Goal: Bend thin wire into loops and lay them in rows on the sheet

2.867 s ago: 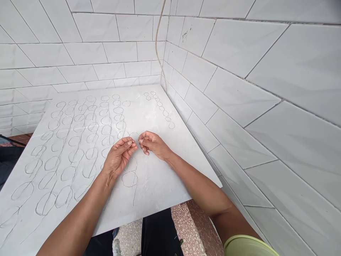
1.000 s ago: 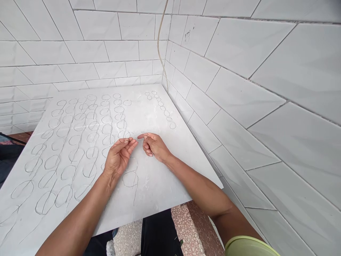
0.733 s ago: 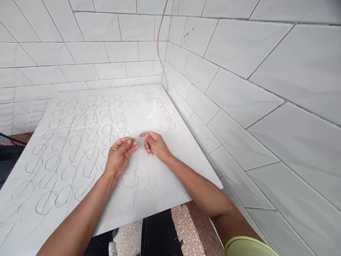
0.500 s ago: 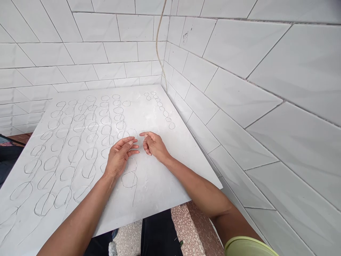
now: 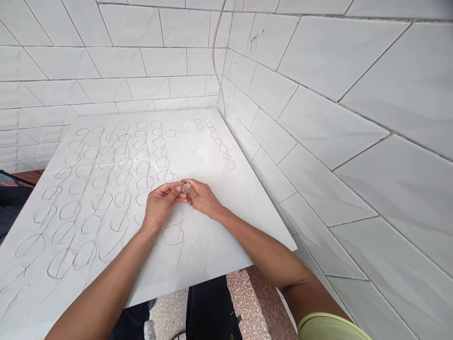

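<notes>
My left hand [image 5: 161, 204] and my right hand [image 5: 201, 198] hover low over a white board [image 5: 215, 226], their fingertips meeting near the middle. Between those fingertips runs a very thin wire [image 5: 180, 212], which rises from a wire loop [image 5: 172, 234] lying just below my left palm. The pinched end is small and partly hidden by my fingers. Several rows of similar thin wire loops [image 5: 102, 201] lie to the left of my hands. A shorter chain of small loops [image 5: 215, 140] lies towards the far right corner.
White glazed tiles [image 5: 311, 141] rise behind and right of the board, and a pale cable [image 5: 214, 56] hangs down the corner. Below the near edge are speckled terrazzo floor [image 5: 244, 302] and my dark trouser legs [image 5: 212, 311]. A green rim [image 5: 327, 329] shows at bottom right.
My hands have come together, closing the gap between their fingertips. My right hand has moved down and left towards my left hand. The view has tilted slightly.
</notes>
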